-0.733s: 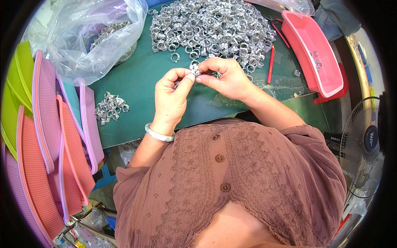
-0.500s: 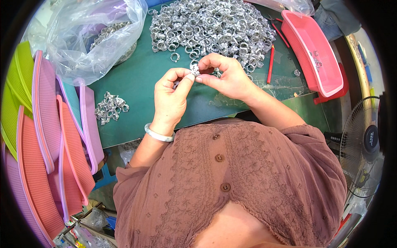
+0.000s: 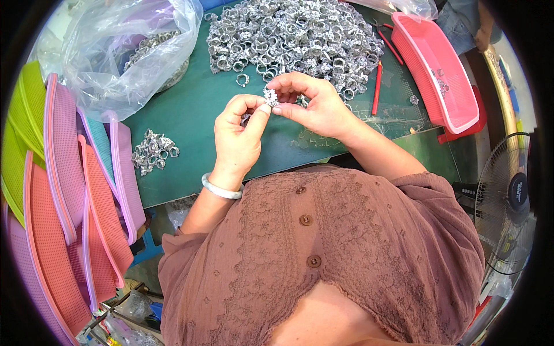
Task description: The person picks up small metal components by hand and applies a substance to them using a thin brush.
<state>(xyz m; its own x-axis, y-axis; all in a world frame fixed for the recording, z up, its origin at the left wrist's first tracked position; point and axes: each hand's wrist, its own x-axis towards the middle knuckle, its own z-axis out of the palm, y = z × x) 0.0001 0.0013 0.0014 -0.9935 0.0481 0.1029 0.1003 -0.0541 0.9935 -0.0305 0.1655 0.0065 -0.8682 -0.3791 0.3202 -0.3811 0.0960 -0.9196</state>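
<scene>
A silvery ring (image 3: pixel 270 97) with a cluster-like top is pinched between both my hands over the green table. My left hand (image 3: pixel 239 130), with a pale bangle on its wrist, closes thumb and forefinger on the ring's near side. From the right, the fingers and thumb of my right hand (image 3: pixel 314 106) close on the same ring. Just beyond my fingers lies a big heap of silvery rings (image 3: pixel 294 40), with one loose ring (image 3: pixel 242 79) at its near edge. A smaller pile of rings (image 3: pixel 154 151) rests left of my left hand.
Stacked plastic baskets (image 3: pixel 63 161) stand along the left. A clear plastic bag (image 3: pixel 133 57) holding more rings is at the far left. On the right are a pink basket (image 3: pixel 435 69) with a few rings, red-handled tools (image 3: pixel 378 86) and a fan (image 3: pixel 505 196). Another person's hand (image 3: pixel 482 40) shows at far right.
My hands stay almost in place on the ring, with my right fingers shifted slightly. At the far right, the other person's hand has come into view.
</scene>
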